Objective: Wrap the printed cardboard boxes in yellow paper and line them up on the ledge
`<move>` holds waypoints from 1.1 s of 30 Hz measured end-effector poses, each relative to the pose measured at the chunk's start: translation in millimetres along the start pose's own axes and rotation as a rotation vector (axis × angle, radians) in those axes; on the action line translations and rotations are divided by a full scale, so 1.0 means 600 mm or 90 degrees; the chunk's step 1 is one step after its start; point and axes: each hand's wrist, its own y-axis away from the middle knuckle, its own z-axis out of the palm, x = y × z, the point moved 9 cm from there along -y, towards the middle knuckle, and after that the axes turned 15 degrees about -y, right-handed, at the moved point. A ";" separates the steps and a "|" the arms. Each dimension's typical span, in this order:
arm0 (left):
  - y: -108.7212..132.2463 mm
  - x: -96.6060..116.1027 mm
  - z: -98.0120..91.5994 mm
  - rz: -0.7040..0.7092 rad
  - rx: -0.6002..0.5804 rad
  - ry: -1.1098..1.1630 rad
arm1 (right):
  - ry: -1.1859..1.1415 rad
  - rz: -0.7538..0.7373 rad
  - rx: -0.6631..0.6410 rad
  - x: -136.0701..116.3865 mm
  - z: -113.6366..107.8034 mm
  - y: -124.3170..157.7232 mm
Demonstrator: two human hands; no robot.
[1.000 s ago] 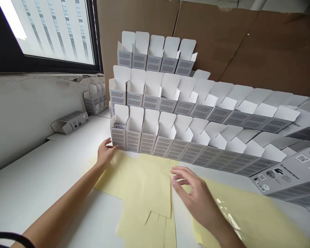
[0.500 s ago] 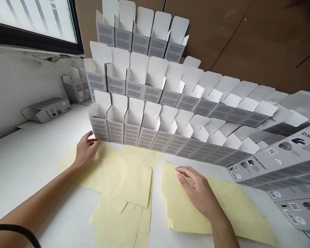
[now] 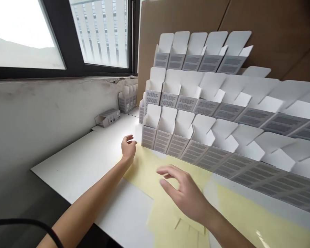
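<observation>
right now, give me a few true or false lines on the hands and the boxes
The left hand grips a box: false, it holds nothing and sits beside the end of the front row.
The right hand is open above a yellow sheet: true.
The boxes stand in three rows with their flaps up: true.
The window is to the right of the boxes: false, it is to their left.
</observation>
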 end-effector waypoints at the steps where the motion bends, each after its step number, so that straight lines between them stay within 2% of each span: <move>1: -0.010 -0.009 -0.011 -0.001 -0.002 -0.001 | -0.038 -0.008 -0.021 -0.004 0.038 -0.039; 4: -0.051 -0.041 -0.061 -0.007 0.018 -0.010 | -0.118 0.028 -0.028 0.024 0.138 -0.154; 8: -0.114 -0.086 -0.138 -0.021 0.086 -0.036 | -0.227 0.109 0.062 0.090 0.240 -0.281; 12: -0.174 -0.112 -0.186 0.002 0.121 -0.068 | -0.246 0.127 0.074 0.110 0.331 -0.369; 15: -0.219 -0.115 -0.202 0.045 0.128 -0.098 | -0.236 0.121 0.069 0.106 0.374 -0.412; 19: -0.282 -0.110 -0.201 0.107 0.125 -0.126 | -0.188 0.106 0.100 0.105 0.388 -0.436; 22: -0.323 -0.110 -0.184 0.134 0.111 -0.142 | -0.130 0.060 0.118 0.101 0.387 -0.438; 25: -0.345 -0.108 -0.165 0.153 0.093 -0.165 | -0.089 0.050 0.129 0.105 0.387 -0.438; 29: -0.331 -0.092 -0.160 0.173 0.105 -0.208 | -0.088 0.067 0.153 0.109 0.383 -0.441; 33: -0.279 -0.057 -0.169 0.188 0.137 -0.237 | -0.110 0.089 0.164 0.108 0.377 -0.436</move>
